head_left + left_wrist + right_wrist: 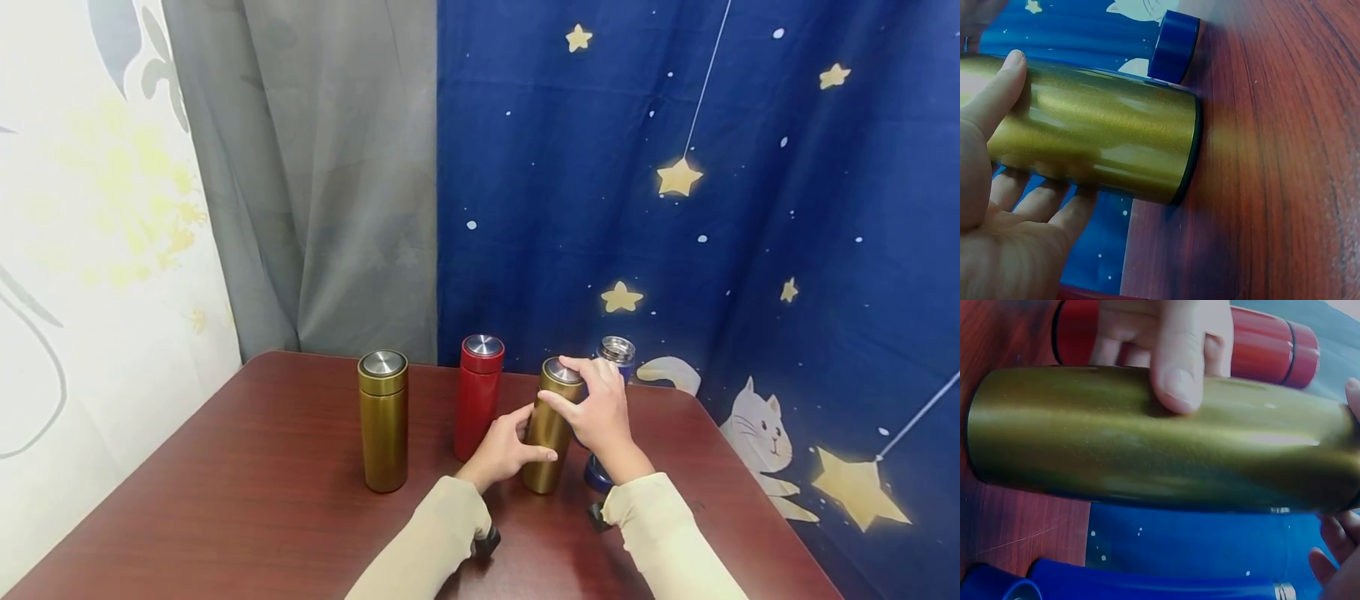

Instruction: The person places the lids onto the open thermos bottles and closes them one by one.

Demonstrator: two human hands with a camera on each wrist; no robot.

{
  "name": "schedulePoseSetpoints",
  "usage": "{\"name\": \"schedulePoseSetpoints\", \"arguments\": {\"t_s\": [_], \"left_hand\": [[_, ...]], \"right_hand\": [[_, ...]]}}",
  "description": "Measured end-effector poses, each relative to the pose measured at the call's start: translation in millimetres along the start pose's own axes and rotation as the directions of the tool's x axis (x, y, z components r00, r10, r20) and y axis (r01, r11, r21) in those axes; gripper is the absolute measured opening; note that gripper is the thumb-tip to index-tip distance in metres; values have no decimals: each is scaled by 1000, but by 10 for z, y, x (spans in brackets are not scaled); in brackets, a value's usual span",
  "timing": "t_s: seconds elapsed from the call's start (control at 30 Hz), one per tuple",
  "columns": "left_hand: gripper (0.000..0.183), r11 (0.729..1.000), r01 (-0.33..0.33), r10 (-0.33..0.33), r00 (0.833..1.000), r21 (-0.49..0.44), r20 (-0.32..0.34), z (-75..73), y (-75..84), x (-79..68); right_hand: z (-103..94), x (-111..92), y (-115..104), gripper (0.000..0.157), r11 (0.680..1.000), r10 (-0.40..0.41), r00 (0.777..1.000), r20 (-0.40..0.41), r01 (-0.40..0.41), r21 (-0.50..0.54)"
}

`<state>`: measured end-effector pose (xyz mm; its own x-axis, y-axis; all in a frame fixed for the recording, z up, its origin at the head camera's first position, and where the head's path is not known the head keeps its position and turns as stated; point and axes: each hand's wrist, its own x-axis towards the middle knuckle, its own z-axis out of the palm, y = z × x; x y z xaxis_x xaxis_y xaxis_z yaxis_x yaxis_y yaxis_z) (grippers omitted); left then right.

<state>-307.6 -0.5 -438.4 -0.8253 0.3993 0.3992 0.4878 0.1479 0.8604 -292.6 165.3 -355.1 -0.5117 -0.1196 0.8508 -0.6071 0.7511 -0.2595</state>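
A gold thermos (546, 429) with a steel-topped lid (561, 369) stands slightly tilted at the right of the table; whether its base touches the wood I cannot tell. My left hand (506, 450) grips its body, thumb in front and fingers behind, as the left wrist view shows too. Up at the lid, my right hand (600, 408) holds the top between thumb and fingers. Behind that hand is a blue thermos (1147, 578), partly hidden, its steel mouth (617, 348) uncovered. The blue cap (1174, 47) lies on the table in front of it.
A red thermos (477, 404) stands just left of my left hand, its lid on. Farther left is a second gold thermos (385, 429), also lidded. The reddish-brown table (247, 500) ends at grey and blue curtains (525, 208).
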Motion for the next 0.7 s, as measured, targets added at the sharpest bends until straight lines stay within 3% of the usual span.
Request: {"name": "schedulePoseSetpoints", "arguments": {"t_s": [0.17, 0.3, 0.4, 0.47, 0.57, 0.63, 0.7], "left_hand": [[75, 1000, 12, -12, 1000, 24, 12, -14, 9, 23], [75, 999, 20, -21, 1000, 32, 20, -17, 15, 26], [75, 999, 26, -27, 999, 30, 24, -14, 7, 22], [75, 999, 31, -32, 999, 27, 25, -18, 1, 21], [74, 999, 30, -30, 999, 14, 22, -26, 3, 19], [73, 999, 36, -36, 999, 6, 20, -26, 8, 16], [73, 999, 36, -36, 999, -4, 23, -13, 11, 8]], "right_hand": [[70, 28, -115, 60, 982, 50, 996, -75, -63, -179], [56, 45, -175, 63, 970, 107, 994, -24, -110, -218], [-17, 61, -166, 57, 989, 140, 983, 117, -134, -61], [-85, 81, -125, 52, 983, 131, 962, 238, -157, 91], [-187, 117, -23, 53, 936, 72, 915, 397, -200, 290], [-237, 128, 49, 55, 906, 42, 888, 459, -228, 357], [-261, 122, 110, 56, 886, 30, 874, 485, -247, 391]]}}
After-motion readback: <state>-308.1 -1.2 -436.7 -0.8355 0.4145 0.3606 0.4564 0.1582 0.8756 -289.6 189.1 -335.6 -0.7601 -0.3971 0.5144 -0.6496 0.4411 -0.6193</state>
